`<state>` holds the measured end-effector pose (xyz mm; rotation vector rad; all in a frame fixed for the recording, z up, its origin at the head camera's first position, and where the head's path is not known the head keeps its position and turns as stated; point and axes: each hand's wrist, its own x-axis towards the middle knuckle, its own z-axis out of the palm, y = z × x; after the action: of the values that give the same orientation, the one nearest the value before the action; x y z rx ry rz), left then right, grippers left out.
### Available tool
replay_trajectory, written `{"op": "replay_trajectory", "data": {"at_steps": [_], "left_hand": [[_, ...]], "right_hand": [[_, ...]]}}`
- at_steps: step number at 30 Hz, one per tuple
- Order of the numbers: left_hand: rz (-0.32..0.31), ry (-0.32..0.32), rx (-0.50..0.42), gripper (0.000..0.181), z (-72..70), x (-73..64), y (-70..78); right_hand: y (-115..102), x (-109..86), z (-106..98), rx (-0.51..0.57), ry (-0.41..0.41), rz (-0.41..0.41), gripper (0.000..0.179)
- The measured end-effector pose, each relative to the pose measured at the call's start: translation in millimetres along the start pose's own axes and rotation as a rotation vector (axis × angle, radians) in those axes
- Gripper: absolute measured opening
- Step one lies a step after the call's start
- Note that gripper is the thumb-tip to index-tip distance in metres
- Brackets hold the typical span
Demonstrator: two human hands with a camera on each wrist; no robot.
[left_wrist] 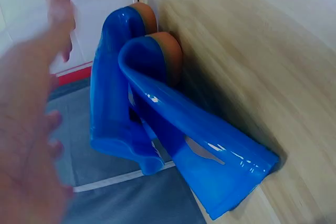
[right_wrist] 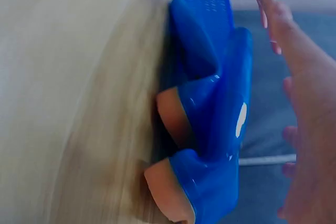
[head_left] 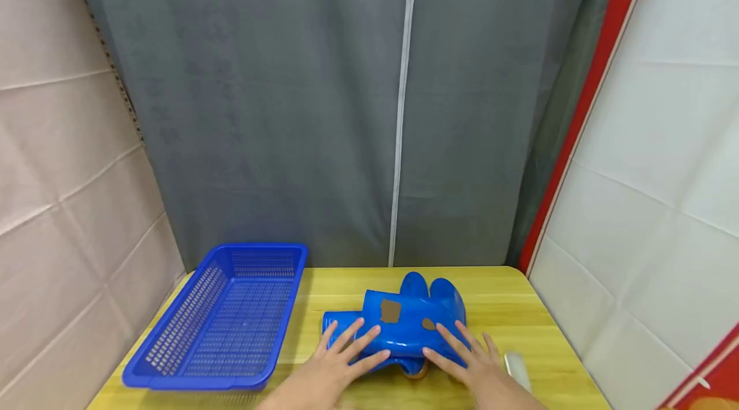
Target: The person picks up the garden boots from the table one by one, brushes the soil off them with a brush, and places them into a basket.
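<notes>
A pair of glossy blue rain boots (head_left: 398,320) with orange-brown heels lies on its side on the table, one boot partly over the other. The upper boot shows two brown patches on its shaft. My left hand (head_left: 340,362), fingers spread and straight, hovers over the shaft end at the near left. At the near right, my right hand (head_left: 475,362) is spread the same way over the foot end. In the left wrist view a gap shows between the left hand (left_wrist: 31,124) and the boots (left_wrist: 184,119). The right wrist view shows the right hand (right_wrist: 310,103) beside the boots (right_wrist: 210,156), holding nothing.
A blue mesh plastic basket (head_left: 277,333) stands on the left of the wooden table (head_left: 491,281). A small white object (head_left: 518,369) lies just beyond my right hand. A grey curtain (head_left: 288,108) hangs behind the table, with pale cloth walls on both sides.
</notes>
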<state>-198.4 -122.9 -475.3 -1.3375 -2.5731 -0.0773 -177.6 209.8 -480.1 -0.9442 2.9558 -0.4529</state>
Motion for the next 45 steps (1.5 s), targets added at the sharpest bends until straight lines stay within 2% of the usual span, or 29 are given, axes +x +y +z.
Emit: {"op": "replay_trajectory", "data": {"at_steps": [2, 7, 14, 19, 23, 28, 34, 38, 41, 45], "left_hand": [[0.030, 0.028, 0.034, 0.075, -1.0, 5.5, -4.9], [0.069, 0.123, 0.150, 0.068, 2.8, 16.0, -19.1], [0.091, 0.201, 0.194, 0.062, 16.0, 24.1, -33.2], [0.062, 0.185, 0.192, 0.056, 22.1, 28.6, -37.5], [0.043, 0.200, 0.182, 0.050, 30.2, 29.8, -38.0], [0.040, 0.230, 0.203, 0.043, 37.9, 29.7, -37.9], [0.044, 0.273, 0.200, 0.039, 40.1, 30.3, -36.8], [0.053, 0.300, 0.187, 0.038, 39.7, 32.4, -35.7], [0.048, 0.314, 0.182, 0.036, 38.7, 35.0, -34.5], [0.030, 0.333, 0.160, 0.032, 34.9, 39.9, -32.4]], "right_hand": [[4, -1.8, -4, 0.034, 0.013, 0.075, 0.088], [20, -5.3, -11, 0.020, 0.078, 0.272, 0.089], [43, -15.1, -9, 0.074, 0.198, 0.503, 0.082], [61, -23.7, -5, 0.098, 0.155, 0.723, 0.093], [72, -33.2, 3, 0.085, 0.120, 0.840, 0.105], [82, -43.8, 22, 0.097, 0.099, 0.914, 0.117], [92, -51.1, 40, 0.129, 0.098, 0.912, 0.116], [94, -51.7, 47, 0.162, 0.064, 0.946, 0.118], [95, -51.4, 49, 0.158, 0.069, 0.957, 0.113], [96, -51.0, 49, 0.133, 0.110, 0.917, 0.095]]}}
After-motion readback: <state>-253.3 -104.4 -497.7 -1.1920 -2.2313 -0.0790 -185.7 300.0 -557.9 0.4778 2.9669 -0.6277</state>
